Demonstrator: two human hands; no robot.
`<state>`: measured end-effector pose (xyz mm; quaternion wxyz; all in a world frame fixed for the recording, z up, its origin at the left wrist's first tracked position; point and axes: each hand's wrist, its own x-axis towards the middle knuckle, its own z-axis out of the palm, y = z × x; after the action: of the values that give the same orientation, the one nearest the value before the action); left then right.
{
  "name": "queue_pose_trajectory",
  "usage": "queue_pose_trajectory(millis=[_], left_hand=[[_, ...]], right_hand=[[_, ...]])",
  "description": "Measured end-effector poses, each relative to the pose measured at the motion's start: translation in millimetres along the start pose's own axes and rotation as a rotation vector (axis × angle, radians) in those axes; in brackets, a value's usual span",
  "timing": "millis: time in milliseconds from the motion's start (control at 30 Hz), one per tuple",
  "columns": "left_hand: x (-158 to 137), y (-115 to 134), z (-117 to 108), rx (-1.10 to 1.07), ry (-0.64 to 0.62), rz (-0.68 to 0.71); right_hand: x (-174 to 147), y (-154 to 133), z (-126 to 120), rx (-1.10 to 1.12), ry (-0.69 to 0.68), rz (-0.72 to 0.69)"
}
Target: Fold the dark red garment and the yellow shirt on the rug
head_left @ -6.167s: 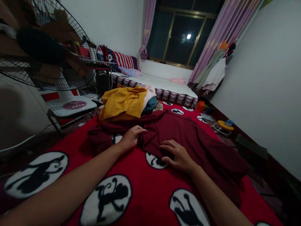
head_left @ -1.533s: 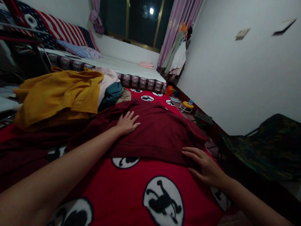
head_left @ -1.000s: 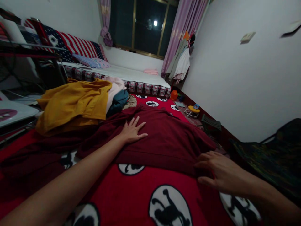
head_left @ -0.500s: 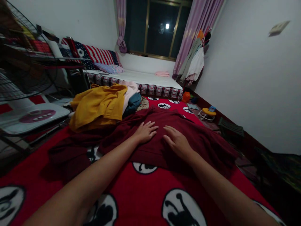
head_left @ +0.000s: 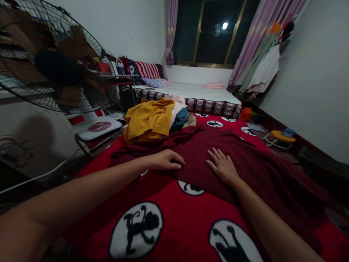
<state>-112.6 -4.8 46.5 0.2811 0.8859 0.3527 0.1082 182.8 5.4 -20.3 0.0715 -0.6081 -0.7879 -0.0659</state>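
While the shirt (head_left: 196, 153) lies spread on the red blanket (head_left: 180, 225), both hands are at its near half. The left hand (head_left: 167, 160) is at the lower left edge, fingers bent and part-closed, tips at the cloth; cannot tell whether they pinch any of it. The right hand (head_left: 224, 167) rests palm down on the body of the shirt, fingers extended and a little spread — nothing gripped. The two hands are apart, with maroon cloth between them. One side of the shirt runs left past the left wrist; the other reaches well out to the right, loosely creased.

Just beyond the left part: a heap with a yellow garment (head_left: 151, 118) on top, pink cloth (head_left: 177, 104) and teal cloth (head_left: 180, 119) at its right. Further off — a fan (head_left: 58, 67) at left, a bed (head_left: 188, 91) below the window (head_left: 212, 32), and a yellow stool (head_left: 282, 136) at right.
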Motion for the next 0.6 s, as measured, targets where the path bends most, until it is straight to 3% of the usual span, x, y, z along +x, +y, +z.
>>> queue_pose_trajectory(millis=[67,133,200,300,433,567,600], left_hand=[[-25.5,-2.0,-22.6,0.034,0.138,-0.112],[-49.0,-10.7,-46.2,0.242,0.353,-0.286],[-70.5,-26.4,-65.7,0.490,0.475,-0.479],[-97.6,-56.5,-78.2,0.521,0.358,-0.716],[-120.8,-77.4,-76.0,0.259,0.171,-0.724],[-121.6,-50.6,-104.7,-0.111,0.042,-0.742],[-116.1,-37.6,-119.0,-0.123,0.081,-0.751]], right_hand=[[0.3,0.1,1.5,0.005,0.004,-0.004],[0.3,-0.2,1.6,0.010,0.004,-0.002],[-0.1,-1.0,0.6,0.015,0.004,0.006],[-1.3,-2.7,-1.4,0.026,0.016,0.012],[-2.7,-4.9,-2.5,0.058,0.045,0.008],[-3.3,-7.2,-4.2,0.101,0.070,0.019],[-3.5,-7.8,-5.1,0.117,0.085,0.020]])
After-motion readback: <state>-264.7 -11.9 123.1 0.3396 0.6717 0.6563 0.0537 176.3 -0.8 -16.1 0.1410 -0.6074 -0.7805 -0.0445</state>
